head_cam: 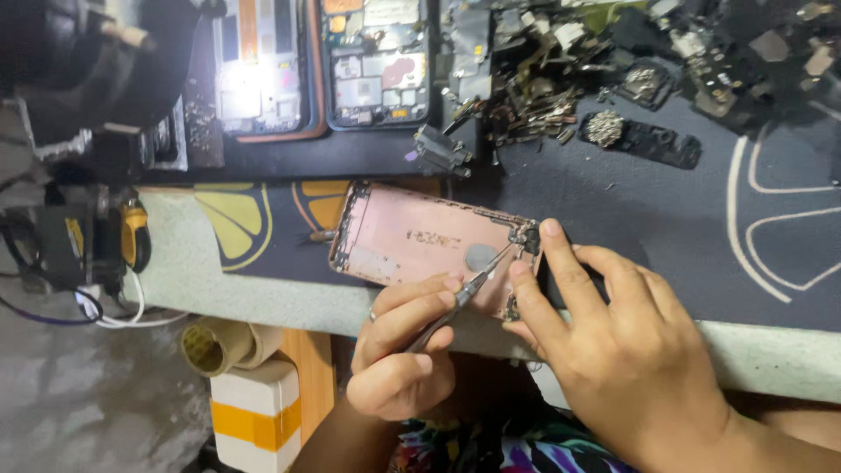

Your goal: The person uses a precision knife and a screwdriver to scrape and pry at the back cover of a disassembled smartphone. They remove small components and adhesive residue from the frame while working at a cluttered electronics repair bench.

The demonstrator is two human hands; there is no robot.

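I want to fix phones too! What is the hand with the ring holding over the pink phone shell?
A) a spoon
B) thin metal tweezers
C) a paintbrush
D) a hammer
B: the left hand grips thin metal tweezers, their tip at the corner of the pink phone shell, which the right hand steadies.

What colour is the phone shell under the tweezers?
The phone shell is rose pink with a metallic look, seen in the head view.
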